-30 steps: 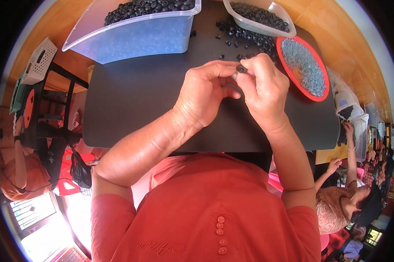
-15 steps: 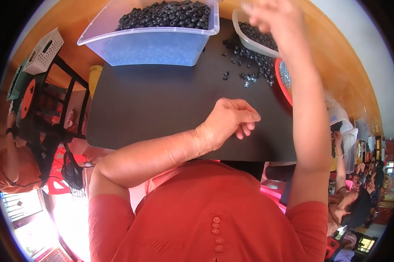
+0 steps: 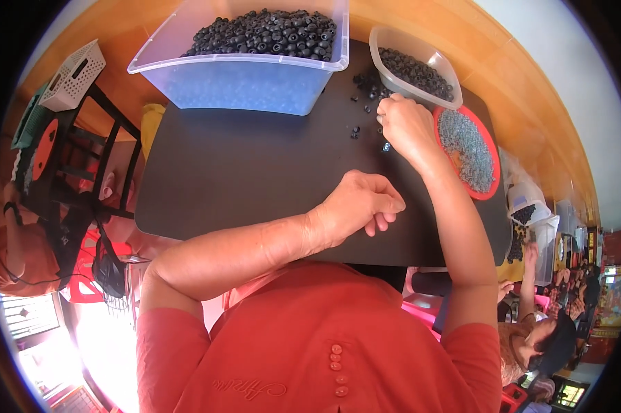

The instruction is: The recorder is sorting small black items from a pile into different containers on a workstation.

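Translucent rectangular plastic tub (image 3: 241, 84) holds hollow black beads (image 3: 276, 34), axes mixed. Right hand (image 3: 408, 127) right of it, grip unclear; left hand (image 3: 355, 206) front-right, fingertips narrow.

Black pieces (image 3: 272, 34), red plate (image 3: 496, 165), pale-blue bits (image 3: 466, 148), dark tabletop (image 3: 255, 158), red shirt (image 3: 290, 337)

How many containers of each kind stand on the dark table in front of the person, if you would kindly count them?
Large translucent bin holding black pieces: 1
Smaller clear tub holding black pieces: 1
Red dish holding pale bluish bits: 1
Total: 3
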{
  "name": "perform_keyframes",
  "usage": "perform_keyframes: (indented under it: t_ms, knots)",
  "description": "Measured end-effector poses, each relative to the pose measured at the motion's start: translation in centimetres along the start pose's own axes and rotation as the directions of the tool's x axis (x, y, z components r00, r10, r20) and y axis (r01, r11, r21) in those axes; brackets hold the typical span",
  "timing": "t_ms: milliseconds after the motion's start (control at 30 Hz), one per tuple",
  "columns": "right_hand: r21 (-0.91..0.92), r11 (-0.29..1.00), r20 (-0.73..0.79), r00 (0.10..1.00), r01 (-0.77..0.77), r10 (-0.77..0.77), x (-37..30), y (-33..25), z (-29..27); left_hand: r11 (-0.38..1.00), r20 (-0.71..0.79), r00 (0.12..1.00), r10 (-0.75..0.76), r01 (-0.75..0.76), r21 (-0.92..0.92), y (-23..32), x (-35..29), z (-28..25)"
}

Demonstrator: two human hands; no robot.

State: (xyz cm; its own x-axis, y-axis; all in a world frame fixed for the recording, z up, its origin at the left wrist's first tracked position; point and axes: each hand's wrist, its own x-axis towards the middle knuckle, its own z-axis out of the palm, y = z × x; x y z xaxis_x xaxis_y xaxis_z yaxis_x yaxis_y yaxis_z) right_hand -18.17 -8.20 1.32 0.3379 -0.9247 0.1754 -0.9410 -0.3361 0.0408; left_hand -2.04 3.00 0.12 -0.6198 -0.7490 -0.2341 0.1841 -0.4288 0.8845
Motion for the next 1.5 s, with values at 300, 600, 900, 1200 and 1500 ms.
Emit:
perform_keyframes:
  t_ms: [300,600,900,1200,1500]
  knots:
    - [-0.071,0.997,-0.163,0.987,-0.003,-0.009,3.1,0.0,2.4,1.000,0.000,1.000,-0.021,0.021,-0.005,0.3,0.2,-0.2]
    - [-0.098,0.991,-0.132,0.986,0.092,-0.105,0.7,1.5,1.7,0.996,-0.078,0.997,-0.002,-0.005,-0.091,0.3,0.2,-0.6]
    - [0.502,0.860,-0.289,0.955,0.095,0.064,-3.0,0.9,-2.2,0.964,-0.402,0.896,0.188,-0.247,-0.099,0.9,1.5,-1.9]
    - [0.372,0.847,-0.293,0.914,0.380,-0.281,-1.8,-2.1,-1.6,0.967,-0.193,0.968,0.158,-0.112,0.228,1.2,-1.3,-0.9]
    - [0.444,0.793,-0.336,0.898,0.417,-0.284,-3.7,-3.4,-1.0,0.984,-0.413,0.894,0.175,-0.168,0.054,2.4,-7.3,-8.1]
